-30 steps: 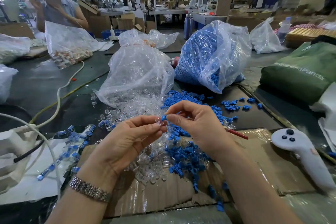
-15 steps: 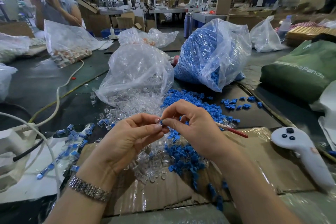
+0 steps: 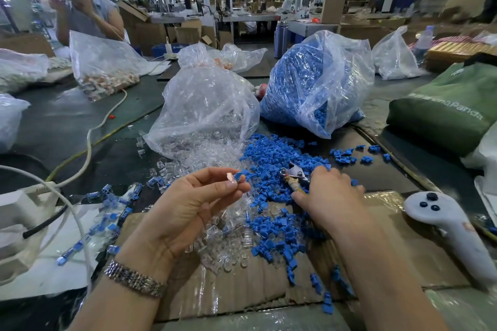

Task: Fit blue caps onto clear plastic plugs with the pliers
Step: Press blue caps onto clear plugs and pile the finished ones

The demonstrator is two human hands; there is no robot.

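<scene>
And the hands have split apart: half a second ago both were pinched together over one little piece, and now the left hand [image 3: 193,204] has it alone, held up between thumb and fingertips, palm toward the camera. In that pinch sits a clear plug [image 3: 231,178] with a blue cap [image 3: 238,176] sitting at its end, just above the heaps on the table. The cap looks started by hand rather than pressed home, though how deep it sits is too small to tell. Meanwhile the right hand [image 3: 330,196] has dropped away to the right and come down on the pliers [image 3: 294,173], which lie on the loose blue caps [image 3: 271,153]. Fingers curl over the wrapped handles, the metal nose poking out to the left; whether the tool is fully gripped or only being gathered up, I cannot say for sure. That tells us where we are: assembly by fingers done, squeeze still to come. The next move should be lifting the pliers to the left hand and closing the nose on the cap. Supplies are plentiful: the pile of clear plugs [image 3: 215,234] lies under the left hand on the cardboard [image 3: 242,293], with the bag of clear plugs [image 3: 204,105] and the bag of blue caps [image 3: 309,80] behind. Finished pieces [image 3: 107,212] look to be gathered at left.
</scene>
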